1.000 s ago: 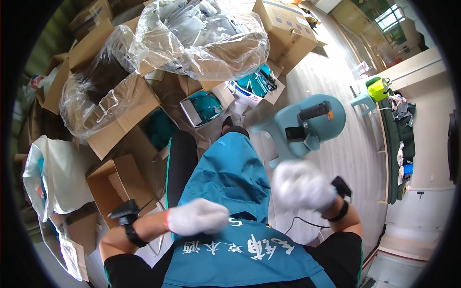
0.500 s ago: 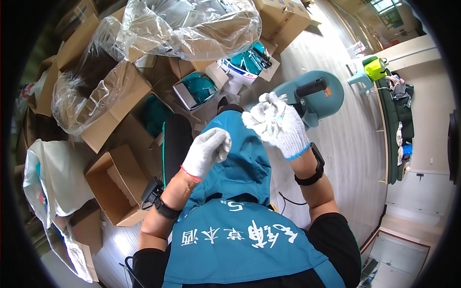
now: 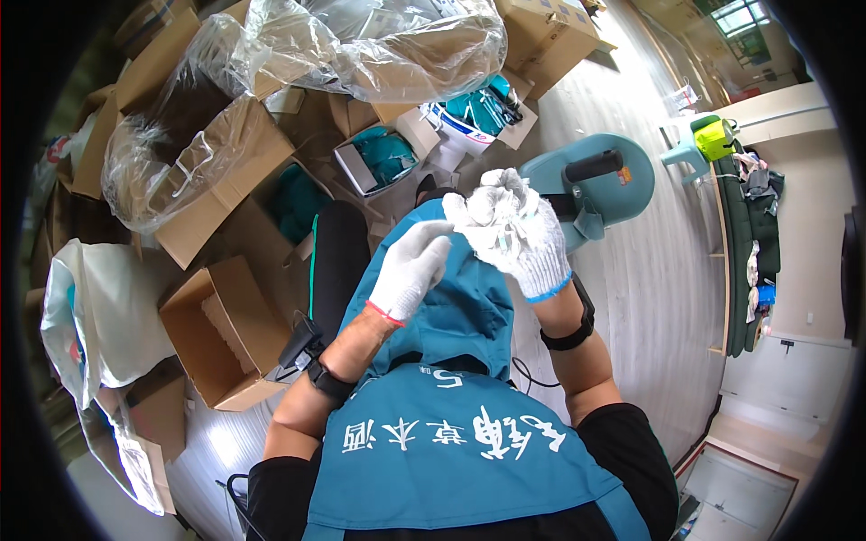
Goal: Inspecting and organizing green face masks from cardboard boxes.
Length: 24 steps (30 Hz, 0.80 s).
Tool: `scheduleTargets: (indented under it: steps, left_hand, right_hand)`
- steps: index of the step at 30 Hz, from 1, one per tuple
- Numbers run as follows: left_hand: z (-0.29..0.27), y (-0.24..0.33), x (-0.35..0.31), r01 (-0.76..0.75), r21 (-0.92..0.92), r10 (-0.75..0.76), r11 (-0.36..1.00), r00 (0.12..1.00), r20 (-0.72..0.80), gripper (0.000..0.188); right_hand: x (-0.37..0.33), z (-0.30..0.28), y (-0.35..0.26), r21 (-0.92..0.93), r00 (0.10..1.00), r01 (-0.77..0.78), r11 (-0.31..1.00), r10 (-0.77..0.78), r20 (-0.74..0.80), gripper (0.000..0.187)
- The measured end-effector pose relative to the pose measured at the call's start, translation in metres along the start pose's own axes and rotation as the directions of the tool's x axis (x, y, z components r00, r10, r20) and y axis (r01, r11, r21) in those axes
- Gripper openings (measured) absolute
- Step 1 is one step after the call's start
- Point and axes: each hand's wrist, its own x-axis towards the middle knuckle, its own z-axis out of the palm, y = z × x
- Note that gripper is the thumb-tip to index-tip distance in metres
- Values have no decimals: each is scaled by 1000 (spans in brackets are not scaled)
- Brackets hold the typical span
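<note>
**Pale bundle (image 3: 499, 219) in right hand (image 3: 532, 245), frame centre**

Right: gloved, fingers curled round the crumpled pale bundle. Left hand (image 3: 411, 270): gloved, fingers bent and close together, tips just beside the right; can't tell if they touch or pinch anything. Writing: large white characters plus a numeral on the blue apron (image 3: 433, 491), lower centre. Blue-green stool (image 3: 638, 200), right of centre: orange label. White tub (image 3: 458, 137), upper centre: blue-and-red print.

Small whitish pieces (image 3: 502, 236), loosely bunched (their exact kind unclear), held in the curled, white-gloved right hand (image 3: 523, 236)
</note>
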Motion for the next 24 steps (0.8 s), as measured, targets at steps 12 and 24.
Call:
scheduleTargets:
  steps: [12,24]
  left_hand:
    - [-14,11,3,88,-39,-83,995,989,122,23]
    - [27,-2,2,-177,534,217,827,976,-13,27]
  right_hand:
    - [-2,1,0,-830,955,251,498,-267,129,19]
    - [-1,35,-10,987,843,-61,-147,522,129,19]
